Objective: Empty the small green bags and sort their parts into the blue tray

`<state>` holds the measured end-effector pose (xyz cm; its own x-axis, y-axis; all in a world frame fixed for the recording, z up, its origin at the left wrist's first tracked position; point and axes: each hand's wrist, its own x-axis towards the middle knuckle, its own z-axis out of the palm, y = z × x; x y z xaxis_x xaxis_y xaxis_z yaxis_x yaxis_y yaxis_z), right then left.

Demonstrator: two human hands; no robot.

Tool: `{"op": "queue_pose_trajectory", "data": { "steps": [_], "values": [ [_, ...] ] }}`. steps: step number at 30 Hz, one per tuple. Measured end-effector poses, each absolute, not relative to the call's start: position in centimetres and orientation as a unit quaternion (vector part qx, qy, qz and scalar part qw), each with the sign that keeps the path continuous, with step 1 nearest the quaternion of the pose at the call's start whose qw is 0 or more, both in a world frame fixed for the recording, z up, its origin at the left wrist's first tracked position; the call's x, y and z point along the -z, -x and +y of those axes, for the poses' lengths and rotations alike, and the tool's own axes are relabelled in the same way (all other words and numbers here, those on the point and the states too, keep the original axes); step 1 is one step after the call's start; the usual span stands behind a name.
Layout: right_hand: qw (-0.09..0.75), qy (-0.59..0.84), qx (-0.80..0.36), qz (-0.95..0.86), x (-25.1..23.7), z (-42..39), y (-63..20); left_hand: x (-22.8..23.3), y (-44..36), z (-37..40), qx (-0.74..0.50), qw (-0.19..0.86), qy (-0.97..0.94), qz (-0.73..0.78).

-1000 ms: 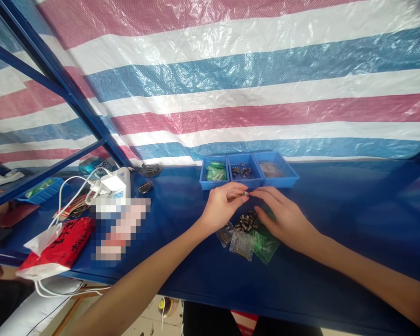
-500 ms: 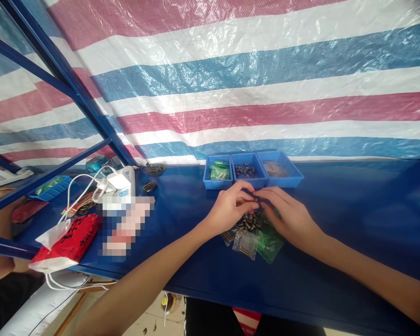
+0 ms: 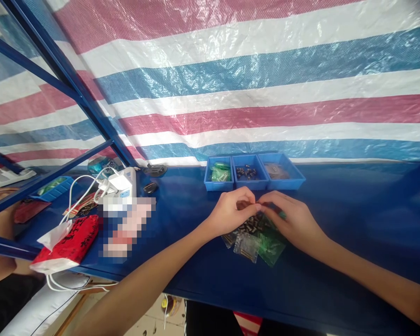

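Left hand and right hand met fingertip to fingertip, apparently pinching one small part, itself hidden; loose metal parts lay directly beneath for reach; blue trays at twelve o'clock.

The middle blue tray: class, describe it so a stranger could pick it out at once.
Find the striped red, white and blue tarp; at its foot on the blue table sit three small blue plastic trays. The middle blue tray alone holds dark little metal parts; its left neighbour holds green packets.

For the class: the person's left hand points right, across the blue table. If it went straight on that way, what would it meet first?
The right hand: the left hand already has its fingertips almost against the right's, above the pile of small parts. Whether they touch is unclear.
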<state>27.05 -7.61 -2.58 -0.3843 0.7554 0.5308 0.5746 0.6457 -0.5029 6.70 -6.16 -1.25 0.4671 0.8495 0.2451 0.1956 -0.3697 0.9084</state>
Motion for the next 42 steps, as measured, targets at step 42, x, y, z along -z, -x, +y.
{"op": "queue_pose_trajectory", "data": {
  "steps": [42],
  "values": [
    [0.369,0.371,-0.015,-0.852,2.7,-7.8,-27.3,1.2,-6.5,-5.8,-0.386,0.39,-0.734,0.4]
  ]
}}
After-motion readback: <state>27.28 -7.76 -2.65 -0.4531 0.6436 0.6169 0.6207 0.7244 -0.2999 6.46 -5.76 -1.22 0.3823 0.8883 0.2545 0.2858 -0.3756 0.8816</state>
